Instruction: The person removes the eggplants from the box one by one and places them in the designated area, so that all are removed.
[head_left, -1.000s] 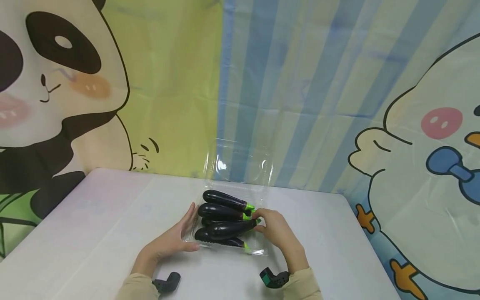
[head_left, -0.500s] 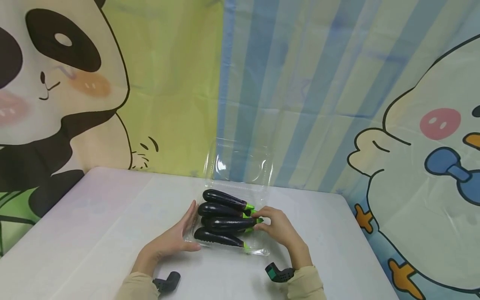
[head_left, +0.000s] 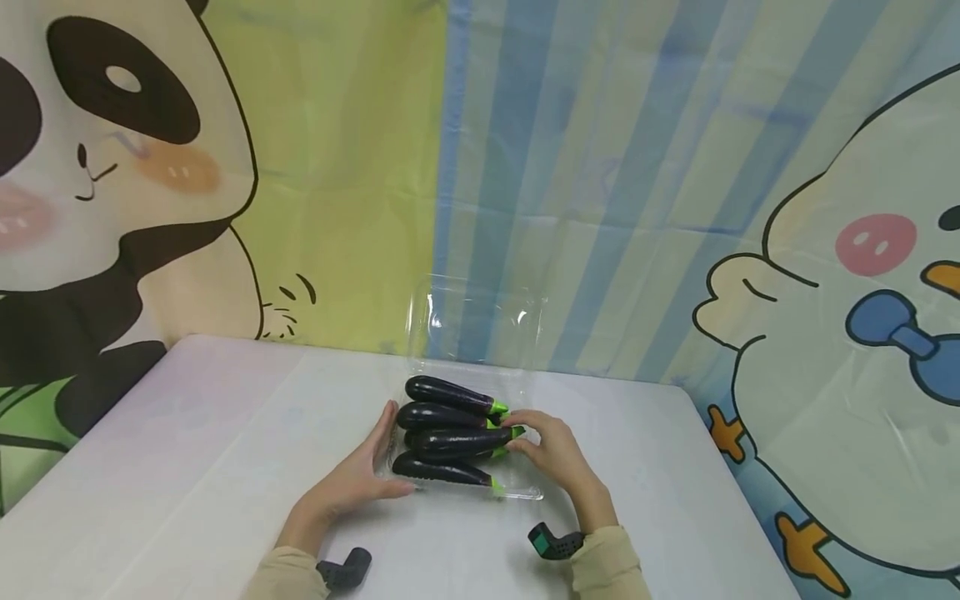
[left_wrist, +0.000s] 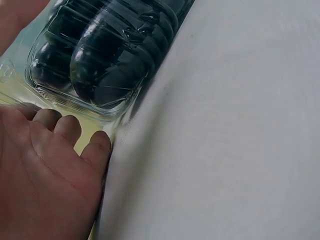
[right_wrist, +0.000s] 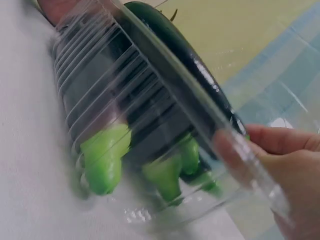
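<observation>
1. Panda print (head_left: 180, 275) at far left, on the backdrop behind the white tabletop (head_left: 187, 467).
2. Left grip (head_left: 357, 477), bare hand: fingers and thumb apart, spread alongside the left wall of a clear plastic clamshell container (head_left: 525, 477).
3. Container on tabletop, lid (head_left: 476, 329) standing open at rear. Inside: several dark eggplants (head_left: 441, 471), green stem ends rightward; upper eggplant (head_left: 453, 441) lies over another.
4. Right grip (head_left: 559, 454): thumb and finger clamped on upper eggplant's stem end.
5. Bird print (head_left: 840, 433), far right.

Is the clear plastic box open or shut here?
The box is open: its lid stands raised at the far side, leaving the eggplants uncovered.
</observation>
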